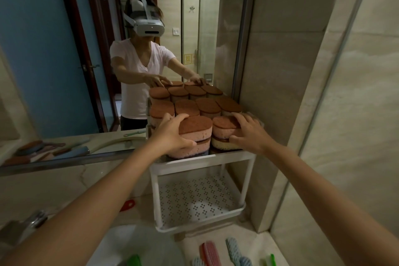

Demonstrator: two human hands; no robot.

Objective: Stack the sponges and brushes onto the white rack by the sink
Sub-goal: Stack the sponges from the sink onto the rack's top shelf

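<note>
Top shelf of the rack [200,158]: loaded with sponges, brown scouring face up, in stacks. A back row [194,108] of four stacks stands against the mirror [43,49]. Two more stacks stand at the front edge, side by side and touching.

Left grip [172,134]: closed round the left stack [195,134]. The fingers curl over the left end of the top pink sponge and the thumb presses the front face lower down, near the seam with the sponge beneath.

Right grip [248,134]: closed round the right stack [222,134]. The fingers lie spread over the brown top and the thumb is set against the front of the yellow sponge below.

Both stacks rest on the shelf. Neither is lifted.

Lower shelf [194,198]: white perforated tray, resting on the desk [64,183].

Desk in front of the rack: a pink brush [208,252] and a blue-and-white brush [233,248] lie side by side, apart from the rack. A small red item [130,205] lies left of the rack. It is too blurred to identify.

Tap [34,220]: at lower left, partly behind the left forearm.
</note>
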